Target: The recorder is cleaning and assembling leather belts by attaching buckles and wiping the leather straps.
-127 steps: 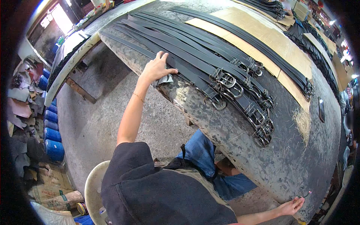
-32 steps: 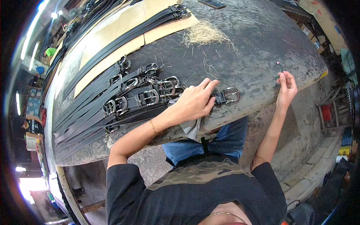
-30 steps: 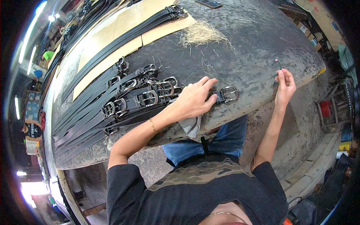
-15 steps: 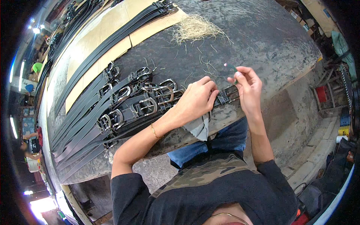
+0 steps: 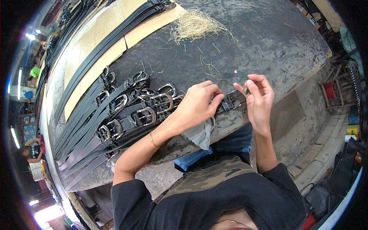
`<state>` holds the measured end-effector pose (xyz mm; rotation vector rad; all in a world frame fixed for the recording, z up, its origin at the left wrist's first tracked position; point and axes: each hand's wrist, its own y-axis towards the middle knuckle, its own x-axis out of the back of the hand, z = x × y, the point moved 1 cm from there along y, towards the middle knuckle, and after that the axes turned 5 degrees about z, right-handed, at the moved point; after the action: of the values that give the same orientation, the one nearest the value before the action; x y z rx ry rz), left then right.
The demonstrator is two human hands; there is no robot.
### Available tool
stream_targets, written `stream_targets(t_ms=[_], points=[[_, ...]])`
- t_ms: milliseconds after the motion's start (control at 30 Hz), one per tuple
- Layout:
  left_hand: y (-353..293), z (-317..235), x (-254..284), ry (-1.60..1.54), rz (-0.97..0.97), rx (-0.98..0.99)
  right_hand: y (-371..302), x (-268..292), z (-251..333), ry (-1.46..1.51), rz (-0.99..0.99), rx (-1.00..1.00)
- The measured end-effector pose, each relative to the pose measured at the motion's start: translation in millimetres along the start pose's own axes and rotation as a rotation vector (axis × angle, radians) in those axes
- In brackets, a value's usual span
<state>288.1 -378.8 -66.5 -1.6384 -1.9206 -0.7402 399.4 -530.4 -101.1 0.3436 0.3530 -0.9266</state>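
My left hand [image 5: 197, 103] is closed over a black leather belt [image 5: 227, 104], near its buckle end at the table's front edge. The belt's metal buckle [image 5: 239, 99] shows to the right of those fingers. Just above the buckle, my right hand [image 5: 259, 100] pinches a small, slim dark green tool [image 5: 241, 75] with a pale pinkish tip pointing up and left, apart from the belt. Its exact kind is unclear. Left of my left hand lies a pile of black belts [image 5: 90, 132], many with buckles and pale thread ends.
Beyond my hands, a heap of pale thread scraps [image 5: 197, 26] lies on the dark worktable [image 5: 268, 42]. Another bundle of belts [image 5: 111, 48] rests on cardboard [image 5: 136, 32] at the far left. A grey cloth [image 5: 201, 135] hangs at the front edge. A person [image 5: 32, 150] is at far left.
My right hand has shifted slightly right and down with the green tool, which is more upright in the fingers. My left hand keeps its place on the belt. The whole view has moved a little.
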Motion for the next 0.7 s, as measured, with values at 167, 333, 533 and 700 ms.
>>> stream_targets(t_ms=[167, 333, 533, 700], points=[[-6, -5, -8, 0.043, -0.066, -0.04, 0, 1, 1, -0.002, -0.006, 0.019], [-13, -6, -15, 0.202, -0.103, -0.155, -16, -3, 19, -0.315, 0.001, 0.098], [-14, -7, -15, 0.172, -0.118, -0.288, -22, 9, -1, -0.394, 0.078, 0.252], [-15, -5, -17, 0.172, -0.106, -0.29, -19, 6, -1, -0.523, 0.085, 0.292]])
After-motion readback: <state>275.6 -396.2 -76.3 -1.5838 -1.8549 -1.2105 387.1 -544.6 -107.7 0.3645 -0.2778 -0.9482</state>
